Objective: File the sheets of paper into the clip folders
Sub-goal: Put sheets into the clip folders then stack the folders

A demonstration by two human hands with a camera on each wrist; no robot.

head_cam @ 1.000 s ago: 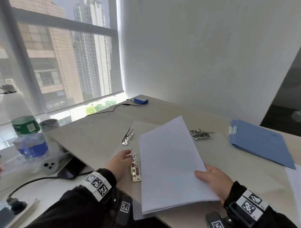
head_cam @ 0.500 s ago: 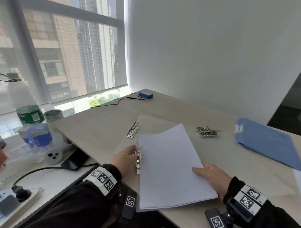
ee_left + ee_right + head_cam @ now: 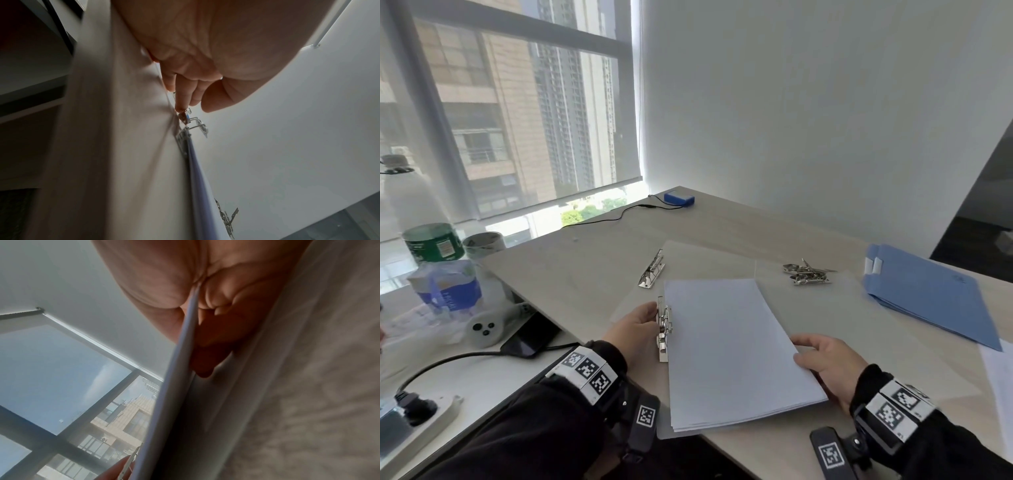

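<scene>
A stack of white sheets (image 3: 729, 349) lies on an open translucent clip folder (image 3: 835, 308) near the table's front edge. The stack's left edge sits against a metal clip (image 3: 663, 329) whose lever stands raised (image 3: 195, 126). My left hand (image 3: 645, 317) is at that clip, with thumb and fingertips (image 3: 182, 108) pinching its top end. My right hand (image 3: 808, 356) holds the stack's right edge, thumb on top. In the right wrist view its fingers (image 3: 207, 353) lie under the sheets (image 3: 174, 386), which are lifted slightly off the folder on that side.
A second clip (image 3: 652, 274) is fixed further back on the folder, and loose clips (image 3: 808, 274) lie on its right half. A blue folder (image 3: 928, 301) and more paper (image 3: 1000, 377) are to the right. Bottles (image 3: 438, 270), a phone (image 3: 530, 335) and a cable crowd the left.
The stack has come down and slid left until its edge meets the clip. My left hand has moved from beside the clip onto it. My right hand kept hold of the sheets.
</scene>
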